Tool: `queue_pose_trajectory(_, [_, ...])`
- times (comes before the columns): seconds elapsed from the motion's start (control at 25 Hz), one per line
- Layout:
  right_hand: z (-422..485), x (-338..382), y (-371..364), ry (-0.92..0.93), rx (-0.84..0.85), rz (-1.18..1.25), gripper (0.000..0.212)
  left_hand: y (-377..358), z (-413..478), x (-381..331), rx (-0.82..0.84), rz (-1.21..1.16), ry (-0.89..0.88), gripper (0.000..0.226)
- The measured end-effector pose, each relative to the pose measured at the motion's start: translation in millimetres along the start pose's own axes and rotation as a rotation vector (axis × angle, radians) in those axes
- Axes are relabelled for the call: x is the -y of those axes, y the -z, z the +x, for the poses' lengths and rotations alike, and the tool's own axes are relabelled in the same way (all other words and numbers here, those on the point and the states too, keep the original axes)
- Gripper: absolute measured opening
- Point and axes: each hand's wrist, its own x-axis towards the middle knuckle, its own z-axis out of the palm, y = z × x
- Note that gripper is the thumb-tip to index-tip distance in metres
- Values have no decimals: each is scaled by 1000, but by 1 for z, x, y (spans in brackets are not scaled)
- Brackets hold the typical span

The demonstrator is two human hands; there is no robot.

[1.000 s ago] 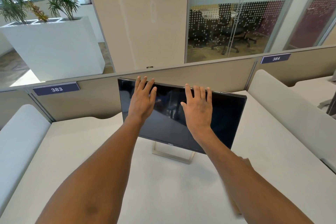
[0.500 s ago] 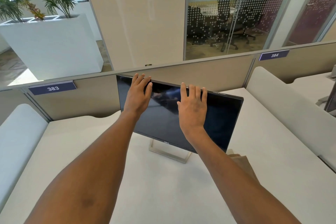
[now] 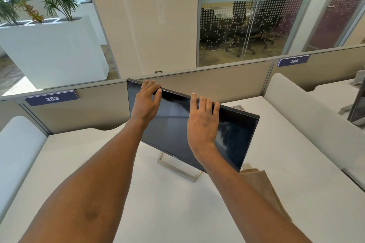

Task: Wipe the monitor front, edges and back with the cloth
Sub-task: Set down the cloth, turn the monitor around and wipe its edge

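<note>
A black monitor (image 3: pixel 171 130) on a silver stand (image 3: pixel 178 170) sits on the white desk (image 3: pixel 300 165), turned a little so its right end is nearer me. My left hand (image 3: pixel 145 104) holds the top edge near the left corner, fingertips hooked over it. Further right on the same edge, my right hand (image 3: pixel 203 124) lies against the screen with its fingertips curled over the top. A tan cloth (image 3: pixel 262 187) lies on the desk below the monitor's right corner, partly hidden by my right forearm. Neither hand holds the cloth.
A beige partition (image 3: pixel 94 108) labelled 383 and 384 runs right behind the monitor. White padded dividers stand at the desk's left (image 3: pixel 17 144) and right (image 3: pixel 308 116). Another monitor (image 3: pixel 358 102) shows at the far right edge. Behind are a white planter and glass walls.
Both hands slid up the screen from flat against it to the top edge, where the fingertips now hook over. The cloth has come into view beside my right forearm.
</note>
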Motion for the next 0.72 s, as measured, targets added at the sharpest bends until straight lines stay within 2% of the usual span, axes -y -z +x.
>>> queue_pose_trajectory(0.32, [-7, 5, 11, 10, 12, 11, 71, -1, 12, -5, -19, -27, -50, 22])
queue_pose_trajectory(0.56, [-8, 10, 23, 17, 96, 9, 74, -3, 18, -8, -47, -11, -89, 18])
queue_pose_trajectory(0.72, [-7, 15, 30, 25, 138, -1, 69, -2, 21, -9, -30, -20, -81, 20])
